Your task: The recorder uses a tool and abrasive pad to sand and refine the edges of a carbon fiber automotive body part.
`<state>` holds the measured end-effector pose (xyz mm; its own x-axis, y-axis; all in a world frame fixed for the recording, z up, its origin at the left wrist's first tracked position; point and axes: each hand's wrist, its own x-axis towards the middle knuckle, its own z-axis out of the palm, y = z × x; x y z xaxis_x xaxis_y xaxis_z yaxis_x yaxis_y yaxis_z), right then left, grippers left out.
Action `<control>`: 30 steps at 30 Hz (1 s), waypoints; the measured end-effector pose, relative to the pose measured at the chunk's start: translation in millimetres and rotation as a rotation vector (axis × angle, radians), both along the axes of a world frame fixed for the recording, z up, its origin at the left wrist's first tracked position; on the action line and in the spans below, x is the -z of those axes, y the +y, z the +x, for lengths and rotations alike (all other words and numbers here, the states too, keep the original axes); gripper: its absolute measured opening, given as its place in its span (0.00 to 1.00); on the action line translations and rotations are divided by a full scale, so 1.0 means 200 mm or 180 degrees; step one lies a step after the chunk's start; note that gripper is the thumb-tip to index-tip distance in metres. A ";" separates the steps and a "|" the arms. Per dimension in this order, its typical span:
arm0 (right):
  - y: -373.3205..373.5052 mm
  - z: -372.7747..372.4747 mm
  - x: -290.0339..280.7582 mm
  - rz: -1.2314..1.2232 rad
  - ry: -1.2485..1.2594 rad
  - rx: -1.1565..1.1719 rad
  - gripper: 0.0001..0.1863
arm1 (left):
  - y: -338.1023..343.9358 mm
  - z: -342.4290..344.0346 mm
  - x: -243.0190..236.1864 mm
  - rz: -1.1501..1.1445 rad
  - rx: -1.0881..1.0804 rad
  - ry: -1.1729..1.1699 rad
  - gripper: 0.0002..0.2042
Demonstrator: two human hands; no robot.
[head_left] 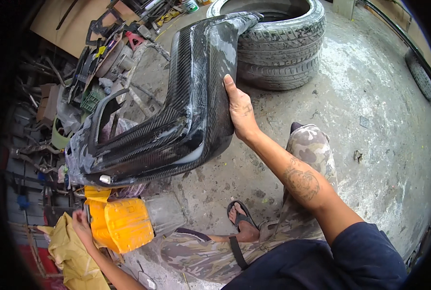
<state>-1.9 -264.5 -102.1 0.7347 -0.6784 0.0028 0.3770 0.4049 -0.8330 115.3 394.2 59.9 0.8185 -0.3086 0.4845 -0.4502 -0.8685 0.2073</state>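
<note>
A large glossy black carbon-fibre car bumper point(196, 106) spans the middle of the view, tilted, with whitish smears along its ridge and upper end. My right hand point(242, 111) grips its right edge, the thumb on the near face and the fingers hidden behind. At lower left, my left hand point(82, 229) is beside a yellow plastic container point(123, 224), its fingers curled close together; what they hold, if anything, is hard to make out. Crumpled brown paper point(73, 253) hangs by that wrist. A small whitish piece point(105, 179) shows at the bumper's lower left edge.
Two stacked tyres point(283, 48) stand behind the bumper, whose upper end reaches over them. Clutter with a green basket point(93, 100) and a red stand point(134, 40) fills the left. Another tyre point(422, 75) leans far right. My sandalled foot point(242, 215) is on the stained concrete floor point(370, 159).
</note>
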 end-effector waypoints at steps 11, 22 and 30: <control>-0.03 -0.01 0.06 0.0106 -0.0107 -0.0210 0.42 | -2.41 -0.48 -0.36 -0.0095 0.1911 0.0252 0.10; -0.09 -0.12 0.00 -0.0371 0.0607 -0.0558 0.36 | -2.56 -0.83 -0.13 0.1867 0.1533 -0.0166 0.05; -0.16 -0.13 0.11 -0.0230 0.0613 -0.0639 0.32 | -2.22 -1.08 0.49 0.0446 0.1429 0.1472 0.08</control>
<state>-28.8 -297.1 -124.7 0.8461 -0.5223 -0.1069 0.1272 0.3925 -0.9109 -101.1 -50.2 -37.4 0.7096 -0.7032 0.0443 -0.6667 -0.6498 0.3650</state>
